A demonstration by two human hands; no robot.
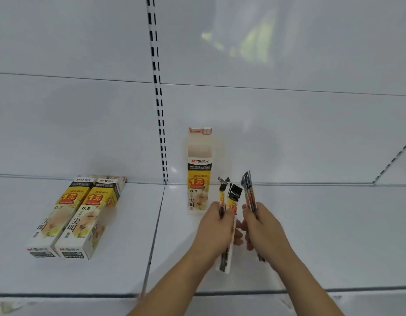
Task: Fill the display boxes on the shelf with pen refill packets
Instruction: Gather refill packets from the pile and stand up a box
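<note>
An open display box (198, 176) stands upright on the white shelf (323, 236), its top flap raised against the back wall. Just to its right and nearer to me, my left hand (214, 229) grips a bunch of pen refill packets (231, 201) with yellow and black labels. My right hand (263, 226) grips a thinner bunch of refill packets (248, 190). Both bunches point up and away from me. The two hands are close together, a little in front of the box.
Two closed boxes of the same kind (72, 217) lie flat side by side on the left shelf section. A slotted upright (159, 115) runs down the back wall between the sections. The shelf's front edge (288, 291) is near me.
</note>
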